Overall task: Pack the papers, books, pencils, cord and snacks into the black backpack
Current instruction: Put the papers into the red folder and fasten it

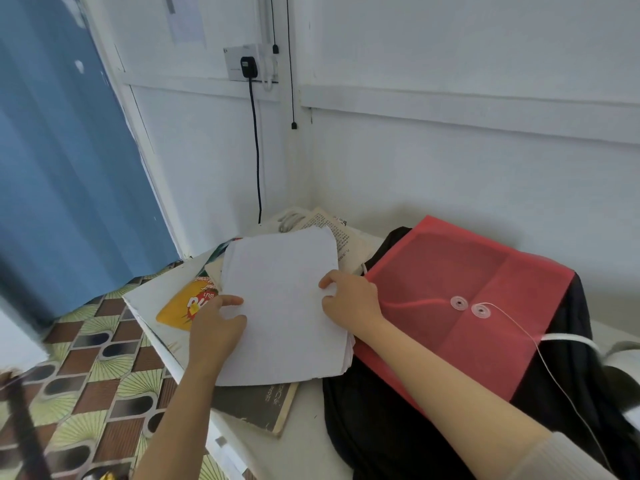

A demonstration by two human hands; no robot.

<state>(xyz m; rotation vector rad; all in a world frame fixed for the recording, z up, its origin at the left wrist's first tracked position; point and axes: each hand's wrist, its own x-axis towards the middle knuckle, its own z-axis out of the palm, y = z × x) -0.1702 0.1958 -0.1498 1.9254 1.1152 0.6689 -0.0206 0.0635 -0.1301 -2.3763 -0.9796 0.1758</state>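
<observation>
White walls meet in a corner above a white table (304, 420), and at its middle we find the stack of papers (284, 306), over a dark book (256, 407) at its 6 o'clock and a yellow snack packet (183, 306) at its 9 o'clock. The left hand (214, 327) pinches the stack's left edge, thumb on top; the right hand (349, 299) curls on the right edge. At 3 o'clock the black backpack (381, 427) lies under a red folder (467, 289). We judge the sheets light, limp and loose: they will probably sag and fan unless gripped at both edges, squared, and supported from below.
</observation>
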